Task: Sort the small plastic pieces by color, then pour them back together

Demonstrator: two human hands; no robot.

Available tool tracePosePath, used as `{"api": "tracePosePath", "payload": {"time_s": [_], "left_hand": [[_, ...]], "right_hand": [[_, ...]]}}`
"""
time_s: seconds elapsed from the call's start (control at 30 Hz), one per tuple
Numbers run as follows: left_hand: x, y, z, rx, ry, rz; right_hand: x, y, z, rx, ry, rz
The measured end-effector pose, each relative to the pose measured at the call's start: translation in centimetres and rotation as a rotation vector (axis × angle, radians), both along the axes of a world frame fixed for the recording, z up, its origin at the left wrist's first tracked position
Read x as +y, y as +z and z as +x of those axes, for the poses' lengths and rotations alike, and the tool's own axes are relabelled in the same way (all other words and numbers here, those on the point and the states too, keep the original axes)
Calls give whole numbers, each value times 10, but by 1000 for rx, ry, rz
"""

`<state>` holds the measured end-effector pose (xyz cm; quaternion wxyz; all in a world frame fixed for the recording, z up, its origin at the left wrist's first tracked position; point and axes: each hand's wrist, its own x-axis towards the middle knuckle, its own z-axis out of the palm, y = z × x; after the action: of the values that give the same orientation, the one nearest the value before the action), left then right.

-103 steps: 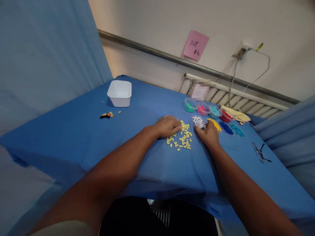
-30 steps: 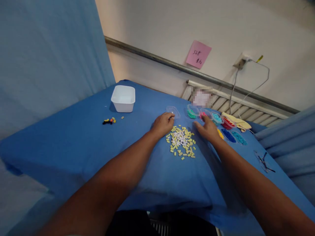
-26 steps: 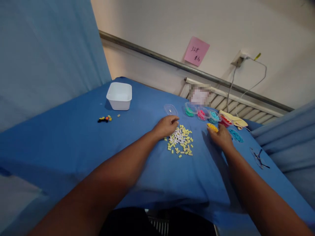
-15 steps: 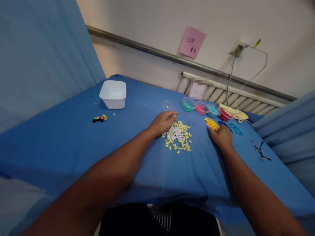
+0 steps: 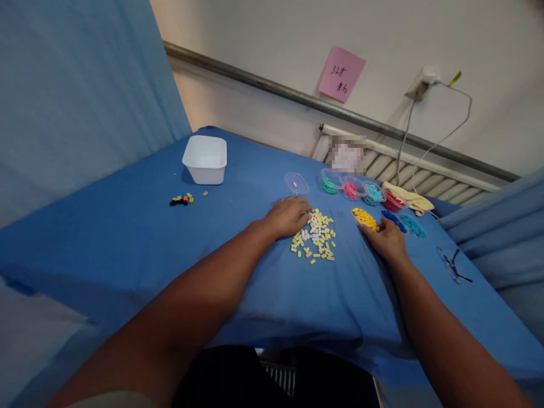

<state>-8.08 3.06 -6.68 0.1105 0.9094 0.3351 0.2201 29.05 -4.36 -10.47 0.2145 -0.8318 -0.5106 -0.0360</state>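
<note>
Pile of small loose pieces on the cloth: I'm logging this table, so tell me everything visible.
The pile is pale yellow, mixed with white around the middle. Its small, rectangular, plastic-looking pieces lie loosely scattered on the blue cloth. The left hand is at its left edge; whether they touch is unclear.

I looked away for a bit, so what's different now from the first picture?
The white pieces now lie among the pale yellow pieces. Their clear tub moved left and farther back, with one white piece in it. The right hand left that tub and moved right, to the bright yellow pieces. The left hand is beside the pile, as before. The white box stayed put.
</note>
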Motion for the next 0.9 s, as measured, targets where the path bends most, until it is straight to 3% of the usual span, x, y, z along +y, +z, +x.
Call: {"api": "tracePosePath", "payload": {"time_s": [0.2, 0.5, 0.7, 0.9], "left_hand": [[-11, 15, -1, 31, 259, 16], [-17, 18, 4, 92, 10, 0], [-8, 12, 1, 83, 35, 63], [1, 1, 0, -123, 151, 28]], "right_hand": [[-9, 5, -12, 39, 56, -72], [-24, 12, -34, 193, 172, 99], [-31, 19, -62, 45, 442, 184], [-27, 41, -84, -305, 709, 304]]}}
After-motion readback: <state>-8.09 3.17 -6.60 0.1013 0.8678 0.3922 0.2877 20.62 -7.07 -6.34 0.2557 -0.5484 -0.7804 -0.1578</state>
